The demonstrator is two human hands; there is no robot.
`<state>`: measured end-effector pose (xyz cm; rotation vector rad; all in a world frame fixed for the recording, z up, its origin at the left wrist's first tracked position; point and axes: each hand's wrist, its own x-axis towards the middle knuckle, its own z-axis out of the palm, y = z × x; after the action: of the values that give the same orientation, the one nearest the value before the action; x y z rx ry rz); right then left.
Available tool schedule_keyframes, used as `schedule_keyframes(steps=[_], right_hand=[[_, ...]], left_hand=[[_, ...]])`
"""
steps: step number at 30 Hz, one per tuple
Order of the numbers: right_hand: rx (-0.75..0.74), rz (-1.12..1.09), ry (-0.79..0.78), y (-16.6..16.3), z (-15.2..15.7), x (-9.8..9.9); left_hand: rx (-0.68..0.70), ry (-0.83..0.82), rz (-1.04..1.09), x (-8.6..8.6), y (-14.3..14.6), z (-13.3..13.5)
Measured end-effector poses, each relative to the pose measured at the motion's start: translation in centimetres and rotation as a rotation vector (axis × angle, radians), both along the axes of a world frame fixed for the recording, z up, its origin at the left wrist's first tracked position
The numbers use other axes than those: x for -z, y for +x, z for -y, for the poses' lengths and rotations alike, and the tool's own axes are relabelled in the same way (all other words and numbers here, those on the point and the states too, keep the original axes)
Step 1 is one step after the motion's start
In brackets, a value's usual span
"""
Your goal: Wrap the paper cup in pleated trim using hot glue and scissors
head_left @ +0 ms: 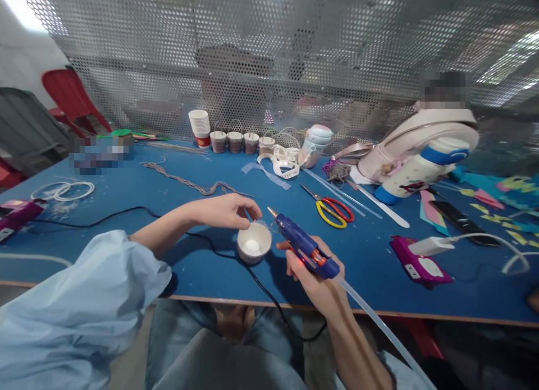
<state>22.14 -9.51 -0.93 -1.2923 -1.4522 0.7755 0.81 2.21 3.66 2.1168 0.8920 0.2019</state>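
A small white cup (pixel 254 249) stands in front of me, its white inside facing up. My left hand (pixel 233 211) is at its far-left rim, thumb and fingers curled in on the edge; the fingertips are partly hidden. In my right hand (pixel 314 272) is a blue glue gun (pixel 302 241) with a small red light. Its metal nozzle points up and left, beside and above the cup's right rim. A long clear glue stick (pixel 379 322) sticks out of its back. Thin clear strands show between nozzle and rim. A black cord (pixel 261 283) runs beneath the cup.
Scissors (pixel 330 209) with red and yellow handles lie right of the nozzle. Behind stand several twine-wrapped cups (pixel 234 142), stacked paper cups (pixel 199 126) and a bottle (pixel 315 143). Twine (pixel 189 183) lies at left. A purple power box (pixel 421 261) and bag (pixel 391 146) are at right.
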Motion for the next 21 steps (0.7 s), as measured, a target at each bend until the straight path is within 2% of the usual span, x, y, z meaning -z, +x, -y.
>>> schedule_keyframes(steps=[5,13,21], right_hand=[[-0.017,-0.005,0.014,-0.1,0.2,0.0],[-0.010,-0.025,-0.006,-0.1,0.2,0.2],[-0.012,-0.010,-0.040,0.6,0.8,-0.1]], left_hand=[[0.122,0.030,-0.009,-0.2,0.3,0.1],[0.089,0.036,0.049,0.5,0.7,-0.1],[0.066,0.060,0.015,0.4,1.4,-0.5]])
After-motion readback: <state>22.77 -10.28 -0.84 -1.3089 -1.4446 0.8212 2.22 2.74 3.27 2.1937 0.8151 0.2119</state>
